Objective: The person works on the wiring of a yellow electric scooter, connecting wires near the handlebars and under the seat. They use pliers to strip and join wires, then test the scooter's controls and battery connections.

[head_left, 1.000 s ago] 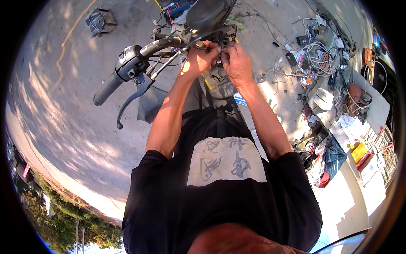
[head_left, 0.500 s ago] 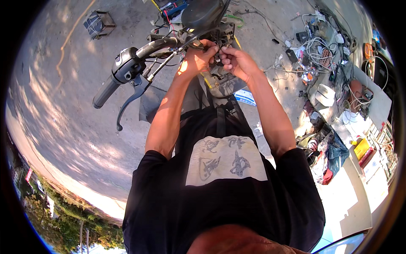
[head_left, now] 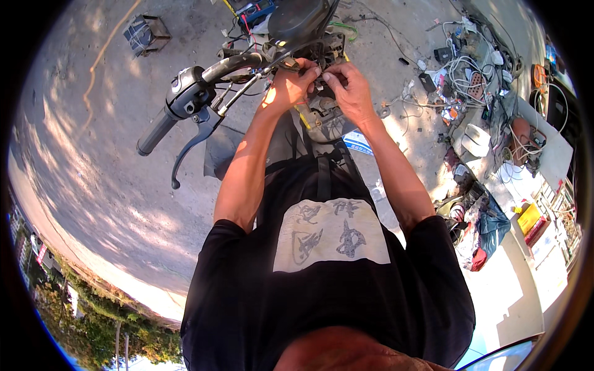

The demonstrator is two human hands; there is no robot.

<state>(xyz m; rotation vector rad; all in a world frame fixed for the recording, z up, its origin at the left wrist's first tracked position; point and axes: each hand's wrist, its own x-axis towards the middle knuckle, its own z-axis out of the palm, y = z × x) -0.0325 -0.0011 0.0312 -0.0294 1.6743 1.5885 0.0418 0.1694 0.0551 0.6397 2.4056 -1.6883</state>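
Observation:
My left hand (head_left: 291,86) and my right hand (head_left: 352,91) meet at the exposed front end of a two-wheeler. Thumb and fingers of the left hand are pinched together among thin dark wires (head_left: 321,60). The right hand's thumb and forefinger close at nearly the same spot. What lies between the fingertips is too small to make out. Left of my hands is the handlebar (head_left: 232,65), with a dark grip (head_left: 158,131), a switch housing (head_left: 185,93) and a brake lever (head_left: 190,151). Beyond the hands sits a dark rounded cover (head_left: 297,21).
A multimeter (head_left: 257,9) with a red lead lies at the far side. A small stool (head_left: 146,35) stands far left. On the right are piled white cables (head_left: 461,74), a white container (head_left: 475,141) and a yellow box (head_left: 529,217).
My right hand has turned, its knuckles rising and its fingers curling in toward the left fingertips. The left hand stays almost in place.

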